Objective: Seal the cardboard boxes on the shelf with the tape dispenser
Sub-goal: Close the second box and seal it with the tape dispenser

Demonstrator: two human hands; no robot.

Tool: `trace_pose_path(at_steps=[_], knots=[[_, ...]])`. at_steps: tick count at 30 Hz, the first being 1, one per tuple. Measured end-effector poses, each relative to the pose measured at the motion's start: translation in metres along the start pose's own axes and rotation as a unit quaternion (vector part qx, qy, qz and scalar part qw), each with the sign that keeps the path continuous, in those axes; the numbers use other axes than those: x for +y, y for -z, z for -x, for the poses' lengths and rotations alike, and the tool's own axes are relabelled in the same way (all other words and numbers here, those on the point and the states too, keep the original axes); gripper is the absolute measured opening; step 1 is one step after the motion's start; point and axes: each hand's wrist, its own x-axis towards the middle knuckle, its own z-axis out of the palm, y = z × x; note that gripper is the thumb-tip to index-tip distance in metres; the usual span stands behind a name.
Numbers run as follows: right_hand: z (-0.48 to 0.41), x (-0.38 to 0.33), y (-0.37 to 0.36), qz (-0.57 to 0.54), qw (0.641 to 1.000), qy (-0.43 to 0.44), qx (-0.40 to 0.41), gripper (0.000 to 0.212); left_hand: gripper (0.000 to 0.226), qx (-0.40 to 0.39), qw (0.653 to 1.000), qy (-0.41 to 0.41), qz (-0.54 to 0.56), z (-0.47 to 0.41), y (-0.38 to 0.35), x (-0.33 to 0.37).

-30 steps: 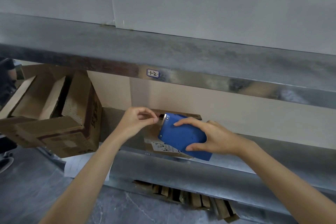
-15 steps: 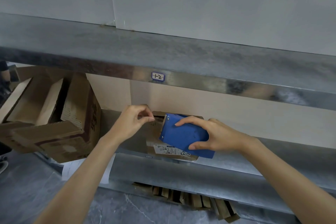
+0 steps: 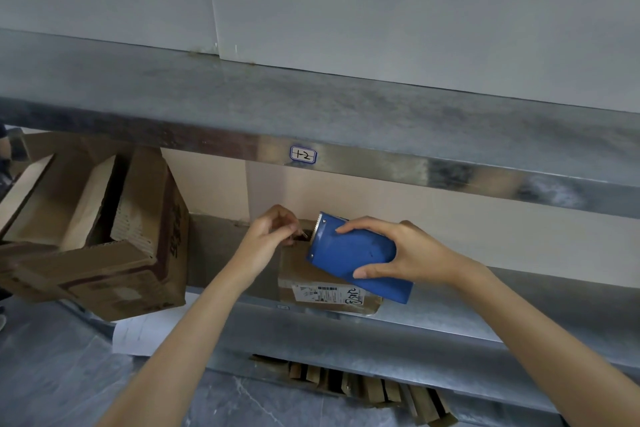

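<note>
From my remote seat I see the right hand (image 3: 412,253) gripping the blue tape dispenser (image 3: 349,253), thumb under its near edge and fingers over its top. The dispenser is tilted, its toothed end up and to the left, above the small cardboard box (image 3: 311,276) on the metal shelf (image 3: 467,322). The left hand (image 3: 266,239) is just left of that toothed end, fingertips drawn narrowly together; I cannot tell whether tape lies between them. A large open box (image 3: 138,253) juts over the shelf's left end. A handwritten label (image 3: 303,154) sits on the upper shelf's edge, and flattened cardboard (image 3: 363,383) lies below.
</note>
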Motion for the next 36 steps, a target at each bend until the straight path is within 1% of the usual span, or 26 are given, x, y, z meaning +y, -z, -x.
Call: trace_pose_path(at_steps=[1, 3, 9, 14, 17, 20, 22, 25, 26, 27, 28, 30, 31, 34, 36], knots=[[0.0, -0.001, 0.001, -0.009, 1.0, 0.002, 0.004, 0.054, 0.018, 0.012, 1.0, 0.004, 0.022, 0.0, -0.002, 0.0], [0.001, -0.001, 0.004, -0.024, 1.0, 0.001, 0.009, 0.052, 0.019, 0.021, 1.0, -0.009, 0.012, 0.001, -0.004, 0.001], [0.002, 0.002, 0.009, -0.053, 0.999, -0.002, -0.004, 0.053, 0.018, 0.003, 0.989, -0.06, -0.137, -0.002, 0.007, 0.002], [0.002, -0.001, 0.016, -0.032, 0.999, -0.007, -0.011, 0.054, 0.021, 0.017, 0.982, -0.067, -0.176, 0.001, 0.011, 0.006], [0.008, 0.007, 0.025, -0.022, 1.0, -0.02, 0.003, 0.055, 0.016, 0.067, 0.984, -0.036, -0.158, 0.005, 0.041, 0.0], [0.02, 0.021, 0.036, -0.015, 0.998, -0.046, 0.027, 0.056, 0.015, 0.117, 0.987, -0.009, -0.11, 0.013, 0.072, -0.006], [0.024, 0.025, 0.037, -0.021, 0.998, -0.054, 0.029, 0.056, 0.016, 0.12, 0.988, 0.008, -0.099, 0.015, 0.072, -0.01], [0.024, 0.03, 0.036, -0.021, 0.997, -0.062, 0.037, 0.056, 0.022, 0.137, 0.99, 0.014, -0.013, 0.013, 0.053, -0.011], [0.025, 0.033, 0.037, -0.019, 0.997, -0.067, 0.039, 0.056, 0.021, 0.142, 0.99, 0.015, 0.016, 0.011, 0.045, -0.011], [0.026, 0.035, 0.038, -0.02, 0.996, -0.074, 0.041, 0.056, 0.016, 0.147, 0.989, 0.018, 0.023, 0.01, 0.038, -0.012], [0.027, 0.038, 0.039, -0.023, 0.996, -0.081, 0.042, 0.056, 0.018, 0.148, 0.988, 0.024, 0.035, 0.009, 0.03, -0.012], [0.031, 0.042, 0.04, -0.024, 0.995, -0.089, 0.038, 0.056, 0.034, 0.136, 0.99, 0.023, 0.029, 0.008, 0.015, -0.015], [0.033, 0.044, 0.039, -0.022, 0.995, -0.091, 0.035, 0.055, 0.038, 0.135, 0.99, 0.019, 0.027, 0.007, 0.009, -0.017], [0.038, 0.046, 0.037, -0.021, 0.994, -0.1, 0.039, 0.055, 0.045, 0.145, 0.989, 0.009, 0.019, 0.001, -0.001, -0.022], [0.04, 0.047, 0.035, -0.027, 0.993, -0.104, 0.05, 0.055, 0.052, 0.133, 0.991, 0.014, 0.016, -0.003, 0.001, -0.027]])
